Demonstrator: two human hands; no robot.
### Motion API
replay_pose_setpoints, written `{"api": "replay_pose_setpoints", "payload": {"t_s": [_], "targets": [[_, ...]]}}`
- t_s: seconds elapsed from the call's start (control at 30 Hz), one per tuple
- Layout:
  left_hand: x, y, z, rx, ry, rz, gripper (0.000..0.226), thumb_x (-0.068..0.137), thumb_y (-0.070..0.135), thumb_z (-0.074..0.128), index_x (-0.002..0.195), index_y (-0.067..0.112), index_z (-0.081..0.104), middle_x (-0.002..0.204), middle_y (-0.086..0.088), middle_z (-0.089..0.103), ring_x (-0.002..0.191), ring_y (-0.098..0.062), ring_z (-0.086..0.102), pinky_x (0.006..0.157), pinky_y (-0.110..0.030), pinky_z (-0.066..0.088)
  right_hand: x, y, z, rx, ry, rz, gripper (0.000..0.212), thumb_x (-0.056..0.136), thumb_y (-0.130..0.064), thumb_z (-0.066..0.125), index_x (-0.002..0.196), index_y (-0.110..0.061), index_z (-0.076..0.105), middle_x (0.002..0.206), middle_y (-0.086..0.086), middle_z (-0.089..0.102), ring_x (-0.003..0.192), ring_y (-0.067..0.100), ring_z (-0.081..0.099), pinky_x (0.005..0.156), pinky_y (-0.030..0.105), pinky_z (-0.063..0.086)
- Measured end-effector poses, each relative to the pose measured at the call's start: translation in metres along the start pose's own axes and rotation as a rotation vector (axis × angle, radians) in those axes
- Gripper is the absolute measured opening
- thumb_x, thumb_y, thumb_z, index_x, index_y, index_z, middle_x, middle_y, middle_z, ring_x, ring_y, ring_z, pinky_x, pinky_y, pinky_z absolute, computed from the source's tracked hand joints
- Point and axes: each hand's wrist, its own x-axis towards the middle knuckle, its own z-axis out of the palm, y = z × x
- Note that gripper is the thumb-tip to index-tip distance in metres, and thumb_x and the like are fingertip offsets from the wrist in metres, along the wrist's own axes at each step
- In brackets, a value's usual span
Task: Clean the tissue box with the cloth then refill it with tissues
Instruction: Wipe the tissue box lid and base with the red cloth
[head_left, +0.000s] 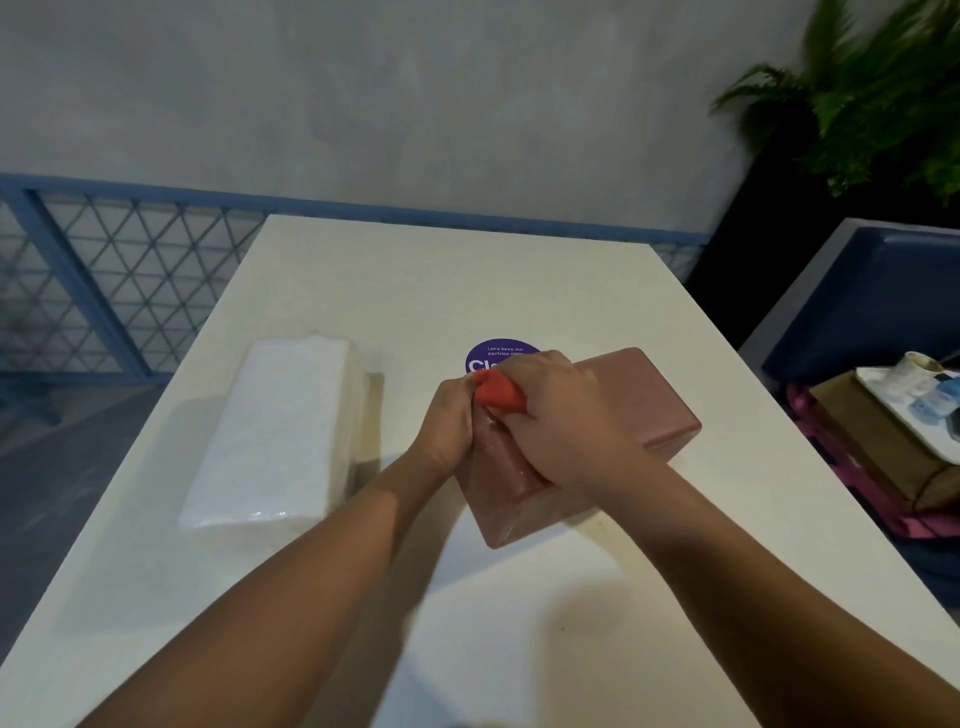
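Observation:
A dusty-pink tissue box (644, 405) lies at an angle on the white table (467, 270). My right hand (566, 415) grips a bunched red cloth (498, 392) and presses it onto the box's top near its left end. My left hand (449, 426) holds the box's left side, its fingers curled against it beside the cloth. A white pack of tissues (280, 431) in clear wrap lies flat to the left of the box, apart from both hands.
A round purple sticker (493, 353) sits on the table behind the hands. A blue mesh railing (130, 270) runs at the far left. On the right stand a blue seat (857, 312), a cardboard box with a tray (904, 415) and a plant (872, 93).

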Motion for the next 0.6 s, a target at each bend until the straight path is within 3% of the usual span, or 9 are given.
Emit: {"api": "replay_pose_setpoints", "payload": {"t_s": [0.1, 0.2, 0.27, 0.33, 0.4, 0.47, 0.6], "targets": [[0.0, -0.004, 0.001, 0.0, 0.005, 0.037, 0.024, 0.089, -0.005, 0.04, 0.069, -0.002, 0.053, 0.048, 0.016, 0.06, 0.049, 0.014, 0.05, 0.055, -0.003, 0.037, -0.01, -0.001, 0.003, 0.036, 0.036, -0.032, 0.05, 0.079, -0.035, 0.039, 0.12, -0.019, 0.062, 0.123, -0.003, 0.061, 0.119, 0.019, 0.046, 0.096, 0.033, 0.029], [0.0, -0.003, 0.001, -0.038, 0.034, 0.012, 0.028, 0.09, -0.003, 0.042, 0.067, -0.016, 0.051, 0.049, 0.009, 0.059, 0.045, 0.01, 0.048, 0.054, -0.005, 0.037, -0.017, 0.001, 0.004, 0.035, 0.06, -0.121, 0.044, 0.074, -0.032, 0.046, 0.108, -0.015, 0.069, 0.115, 0.002, 0.068, 0.108, 0.028, 0.058, 0.093, 0.045, 0.042], [0.003, -0.009, -0.003, -0.137, 0.051, -0.105, 0.036, 0.097, 0.005, 0.034, 0.066, 0.006, 0.052, 0.055, 0.008, 0.056, 0.054, 0.002, 0.05, 0.061, -0.018, 0.041, -0.019, -0.001, -0.001, 0.037, 0.021, -0.152, 0.046, 0.074, -0.031, 0.039, 0.104, -0.014, 0.07, 0.111, 0.002, 0.068, 0.107, 0.026, 0.058, 0.09, 0.047, 0.044], [0.004, -0.011, -0.005, -0.181, 0.006, -0.198, 0.03, 0.094, 0.021, 0.038, 0.069, 0.016, 0.053, 0.068, 0.002, 0.053, 0.065, -0.01, 0.047, 0.068, -0.028, 0.039, -0.022, -0.004, -0.006, 0.018, -0.06, -0.179, 0.054, 0.073, -0.033, 0.031, 0.11, -0.017, 0.066, 0.118, -0.003, 0.064, 0.116, 0.018, 0.05, 0.092, 0.037, 0.037], [0.007, -0.011, -0.005, -0.175, 0.012, -0.215, 0.043, 0.09, 0.019, 0.037, 0.053, 0.019, 0.06, 0.057, 0.0, 0.054, 0.063, -0.013, 0.044, 0.067, -0.03, 0.038, -0.028, -0.002, -0.008, 0.009, -0.101, -0.22, 0.045, 0.077, -0.025, 0.038, 0.113, -0.021, 0.063, 0.121, -0.01, 0.06, 0.119, 0.008, 0.04, 0.084, 0.027, 0.025], [0.007, -0.006, -0.002, -0.185, 0.044, -0.218, 0.058, 0.091, 0.014, 0.034, 0.042, 0.018, 0.063, 0.048, 0.005, 0.057, 0.059, -0.012, 0.048, 0.065, -0.028, 0.04, -0.037, -0.003, -0.007, 0.063, -0.114, -0.235, 0.042, 0.074, -0.025, 0.04, 0.108, -0.024, 0.064, 0.113, -0.014, 0.062, 0.112, 0.003, 0.039, 0.079, 0.026, 0.021], [0.002, 0.001, 0.003, -0.227, 0.074, -0.235, 0.05, 0.086, 0.017, 0.039, 0.043, 0.018, 0.066, 0.047, 0.005, 0.06, 0.058, -0.013, 0.051, 0.062, -0.027, 0.041, -0.053, 0.001, -0.008, 0.168, -0.165, -0.199, 0.038, 0.07, -0.024, 0.045, 0.101, -0.024, 0.065, 0.103, -0.013, 0.063, 0.1, -0.003, 0.038, 0.084, 0.025, 0.024]]}}
